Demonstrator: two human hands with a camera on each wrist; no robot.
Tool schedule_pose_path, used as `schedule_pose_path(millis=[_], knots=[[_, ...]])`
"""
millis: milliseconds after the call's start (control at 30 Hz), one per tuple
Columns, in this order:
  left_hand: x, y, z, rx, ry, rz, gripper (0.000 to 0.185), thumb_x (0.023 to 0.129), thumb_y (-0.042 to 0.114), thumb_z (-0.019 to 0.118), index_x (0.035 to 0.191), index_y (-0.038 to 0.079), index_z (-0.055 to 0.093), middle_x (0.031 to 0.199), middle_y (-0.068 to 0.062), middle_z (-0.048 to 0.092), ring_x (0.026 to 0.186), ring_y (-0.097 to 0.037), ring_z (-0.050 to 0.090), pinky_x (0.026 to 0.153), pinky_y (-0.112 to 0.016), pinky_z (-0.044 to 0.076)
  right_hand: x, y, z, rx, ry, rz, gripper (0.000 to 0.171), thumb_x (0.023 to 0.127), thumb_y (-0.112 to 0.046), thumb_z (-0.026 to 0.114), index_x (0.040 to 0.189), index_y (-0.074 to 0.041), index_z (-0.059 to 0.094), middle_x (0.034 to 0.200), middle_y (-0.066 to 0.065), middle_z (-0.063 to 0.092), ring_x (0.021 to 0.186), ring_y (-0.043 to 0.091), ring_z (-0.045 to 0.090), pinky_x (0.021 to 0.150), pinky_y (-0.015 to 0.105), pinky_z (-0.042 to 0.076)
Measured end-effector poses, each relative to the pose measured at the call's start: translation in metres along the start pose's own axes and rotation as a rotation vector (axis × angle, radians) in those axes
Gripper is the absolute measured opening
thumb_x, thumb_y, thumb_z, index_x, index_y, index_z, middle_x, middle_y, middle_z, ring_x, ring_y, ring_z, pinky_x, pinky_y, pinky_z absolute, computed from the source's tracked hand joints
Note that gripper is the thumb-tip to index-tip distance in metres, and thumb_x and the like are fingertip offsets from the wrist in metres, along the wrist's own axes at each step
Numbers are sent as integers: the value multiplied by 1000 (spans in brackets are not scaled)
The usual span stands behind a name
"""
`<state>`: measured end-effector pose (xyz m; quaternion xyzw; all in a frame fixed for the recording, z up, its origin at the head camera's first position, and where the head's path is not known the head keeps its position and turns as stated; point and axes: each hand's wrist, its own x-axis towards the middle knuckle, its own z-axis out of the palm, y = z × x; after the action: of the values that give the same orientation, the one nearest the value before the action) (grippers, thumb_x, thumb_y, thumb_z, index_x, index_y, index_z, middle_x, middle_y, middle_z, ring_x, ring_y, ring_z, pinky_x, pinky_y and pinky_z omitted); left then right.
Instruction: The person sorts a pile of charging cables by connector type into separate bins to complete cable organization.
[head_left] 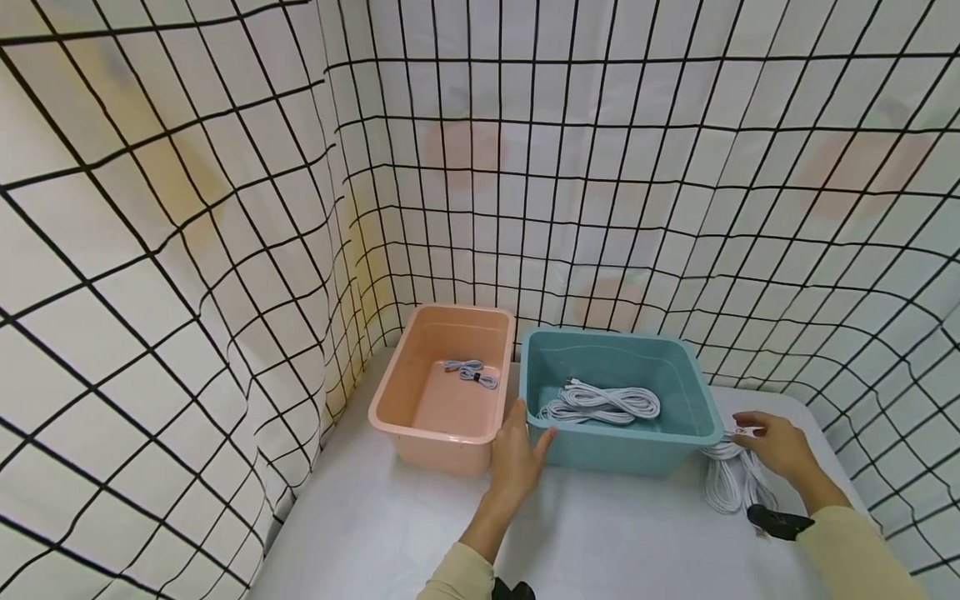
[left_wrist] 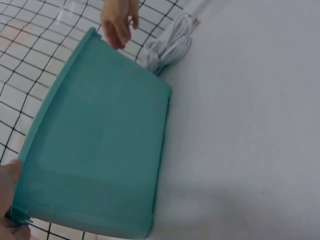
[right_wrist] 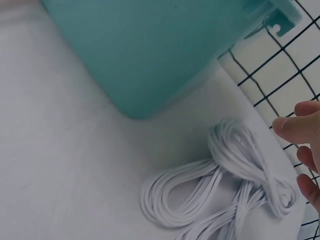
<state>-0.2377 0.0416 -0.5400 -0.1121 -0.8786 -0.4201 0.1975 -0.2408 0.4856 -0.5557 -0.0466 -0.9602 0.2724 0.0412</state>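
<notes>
The left hand rests with relaxed fingers against the near left corner of the teal bin. The right hand, fingers loose and holding nothing, hovers just over the white cable bundle, which lies on the table beside the bin's right corner, its loops running toward the person.

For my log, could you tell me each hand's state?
Left hand: open, touching the teal bin.
Right hand: open, above the white cable.

Left hand rests on the teal bin's near-left corner (fingers straight); right hand touches the coiled white cable beside it.
</notes>
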Motion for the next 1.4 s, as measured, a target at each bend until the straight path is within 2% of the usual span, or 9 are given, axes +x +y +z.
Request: schedule_pose_path(millis=[167,300,433,533,700,767,967,1167,1400], knots=[[1,0,-1,6,0,-9,69,91,28,83,142,-8,53,137,-21,62,125,-34,62,102,-43,52,-4,11,13,-43,-33,-19,43,93,-8,71,128,14,58,126,39,58,111,60,53,80,69,50],[0,1,-1,11,-7,-10,73,91,28,82,144,-11,51,141,-25,59,128,-36,59,103,-44,50,-7,17,28,-79,-73,-8,46,92,-8,72,130,14,57,139,43,47,120,65,47,89,75,45],[-1,1,0,3,-13,-24,74,91,28,83,145,-11,50,143,-25,57,130,-36,58,104,-44,49,-6,21,47,-71,-106,9,52,94,-9,72,136,15,53,138,42,48,121,65,47,93,75,43],[-1,0,0,-1,-23,-33,75,92,28,82,146,-11,49,144,-25,56,131,-35,57,105,-43,48,-3,23,59,-76,-99,-15,54,94,-9,72,139,13,51,131,39,56,118,63,51,94,76,42],[0,-2,2,-5,-30,-43,75,92,28,82,147,-10,48,146,-24,55,133,-35,56,105,-43,48,0,25,72,-74,-58,-49,50,91,1,71,137,11,54,130,37,58,120,62,51,98,77,37],[0,-2,2,-7,-29,-47,75,92,28,82,147,-10,48,146,-23,55,132,-34,56,105,-43,48,0,25,75,-52,-47,-27,47,90,4,71,134,11,56,129,36,59,120,61,51,97,76,38],[0,-2,1,-2,-29,-51,75,92,29,82,147,-9,48,146,-23,55,133,-34,55,106,-42,47,-4,24,78,41,-5,85,36,94,-4,71,128,7,64,127,33,61,115,57,55,93,74,42],[0,-2,-1,5,-25,-44,75,93,30,81,147,-10,48,147,-24,54,134,-34,54,107,-42,47,-6,33,73,44,-22,72,39,97,-15,71,126,11,66,129,36,60,117,59,55,92,73,45],[-1,-2,2,33,-18,-37,75,93,32,81,146,-11,49,145,-25,56,132,-35,56,105,-43,49,-9,40,70,100,-23,131,39,97,-17,72,121,13,68,125,37,57,119,60,49,95,74,42]])
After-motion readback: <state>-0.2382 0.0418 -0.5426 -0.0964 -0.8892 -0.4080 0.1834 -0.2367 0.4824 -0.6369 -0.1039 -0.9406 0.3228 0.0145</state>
